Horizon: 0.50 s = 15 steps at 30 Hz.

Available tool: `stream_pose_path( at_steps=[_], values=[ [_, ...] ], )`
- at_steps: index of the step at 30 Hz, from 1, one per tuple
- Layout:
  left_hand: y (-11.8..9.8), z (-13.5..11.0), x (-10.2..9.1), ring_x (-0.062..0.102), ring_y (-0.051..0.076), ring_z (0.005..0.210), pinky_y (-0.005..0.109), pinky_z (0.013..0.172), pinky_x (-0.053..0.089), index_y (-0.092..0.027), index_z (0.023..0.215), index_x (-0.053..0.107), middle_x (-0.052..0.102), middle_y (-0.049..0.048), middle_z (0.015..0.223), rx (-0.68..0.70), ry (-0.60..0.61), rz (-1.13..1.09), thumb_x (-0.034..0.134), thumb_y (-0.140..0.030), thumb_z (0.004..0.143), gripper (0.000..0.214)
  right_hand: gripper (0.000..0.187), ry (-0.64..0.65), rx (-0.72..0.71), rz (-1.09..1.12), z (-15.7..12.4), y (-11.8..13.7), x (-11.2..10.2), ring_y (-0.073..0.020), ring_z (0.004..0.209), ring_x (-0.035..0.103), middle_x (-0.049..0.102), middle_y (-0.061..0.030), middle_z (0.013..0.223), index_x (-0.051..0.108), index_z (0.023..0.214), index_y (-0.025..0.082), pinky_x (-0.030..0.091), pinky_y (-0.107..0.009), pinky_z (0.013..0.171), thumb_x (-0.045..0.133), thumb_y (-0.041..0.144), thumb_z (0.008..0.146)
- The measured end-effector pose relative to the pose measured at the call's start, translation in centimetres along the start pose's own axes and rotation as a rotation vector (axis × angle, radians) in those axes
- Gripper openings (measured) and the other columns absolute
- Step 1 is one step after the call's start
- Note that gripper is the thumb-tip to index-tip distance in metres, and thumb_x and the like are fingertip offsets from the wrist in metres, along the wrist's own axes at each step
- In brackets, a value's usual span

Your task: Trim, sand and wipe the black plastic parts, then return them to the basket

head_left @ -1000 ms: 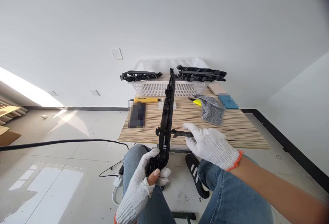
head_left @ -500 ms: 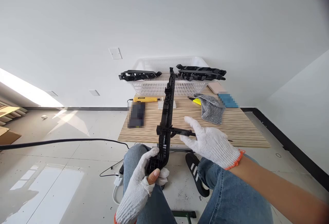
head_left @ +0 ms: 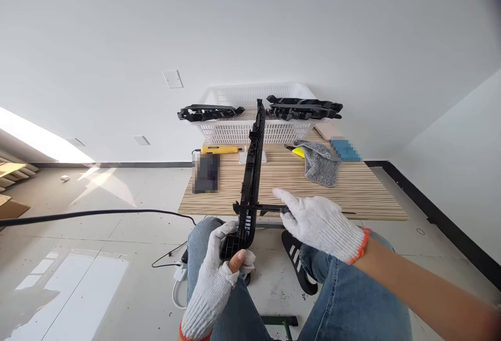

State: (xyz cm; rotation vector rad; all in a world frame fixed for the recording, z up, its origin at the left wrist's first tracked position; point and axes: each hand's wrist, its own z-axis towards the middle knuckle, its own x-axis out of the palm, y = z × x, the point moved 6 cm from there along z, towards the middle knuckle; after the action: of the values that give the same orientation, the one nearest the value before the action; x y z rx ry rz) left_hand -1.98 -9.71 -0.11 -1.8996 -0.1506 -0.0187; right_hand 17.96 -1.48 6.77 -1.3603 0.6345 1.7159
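My left hand [head_left: 213, 273], in a white knit glove with the thumb tip bare, is closed around the lower bent end of a long black plastic bracket [head_left: 254, 158]. The bracket stands out away from me, over the table edge. Across its lower part lies a slim black bar-shaped tool [head_left: 270, 208], with a wider left end beside the bracket; its exact kind is unclear. The gloved right hand [head_left: 321, 226] holds this bar's right end, index finger stretched above it and thumb below. The palm hides the rest of the bar.
A white basket [head_left: 250, 133] by the wall carries more black plastic parts [head_left: 305, 108]. On the wooden table [head_left: 371, 200] lie a yellow tool [head_left: 221, 149], a grey cloth [head_left: 321, 163], a yellow-and-black cutter [head_left: 298, 151] and a blurred dark object [head_left: 206, 174]. A cable [head_left: 97, 214] hangs at left.
The black bar has shifted down the bracket, nearer my left hand, with my right hand moving along and closing in around it. My left hand keeps its hold on the bracket.
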Motion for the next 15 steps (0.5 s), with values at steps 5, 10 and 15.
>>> stream_pose_path(
  at_steps=[5, 10, 15],
  values=[
    [-0.1, 0.2, -0.2, 0.069, 0.018, 0.064, 0.032, 0.063, 0.056, -0.024, 0.122, 0.043, 0.068, -0.0002, 0.079, 0.022, -0.092, 0.078, 0.076, -0.057, 0.076, 0.065, 0.038, 0.180, -0.027, 0.090, -0.9, 1.4, 0.9, -0.0151, 0.050, 0.055, 0.065, -0.0052, 0.065, 0.067, 0.095, 0.017, 0.011, -0.032, 0.048, 0.033, 0.032, 0.103],
    [0.1, 1.1, -0.2, 0.067, 0.018, 0.064, 0.031, 0.062, 0.056, -0.024, 0.118, 0.046, 0.067, -0.0012, 0.076, 0.019, -0.135, 0.085, 0.079, -0.058, 0.070, 0.068, 0.037, 0.217, 0.086, 0.092, -2.2, 1.9, 1.3, -0.0165, 0.050, 0.057, 0.064, -0.0049, 0.062, 0.062, 0.090, 0.018, 0.011, -0.031, 0.050, 0.035, 0.039, 0.103],
    [-1.6, 1.3, -0.4, 0.071, 0.021, 0.078, 0.033, 0.069, 0.058, -0.024, 0.113, 0.053, 0.069, 0.0034, 0.093, 0.098, -0.223, 0.235, 0.081, -0.057, 0.066, 0.064, 0.038, 0.245, 0.095, 0.099, -3.6, 1.9, -0.1, -0.0158, 0.055, 0.059, 0.069, -0.0078, 0.073, 0.063, 0.093, 0.018, 0.017, -0.028, 0.051, 0.030, 0.031, 0.105]
  ],
)
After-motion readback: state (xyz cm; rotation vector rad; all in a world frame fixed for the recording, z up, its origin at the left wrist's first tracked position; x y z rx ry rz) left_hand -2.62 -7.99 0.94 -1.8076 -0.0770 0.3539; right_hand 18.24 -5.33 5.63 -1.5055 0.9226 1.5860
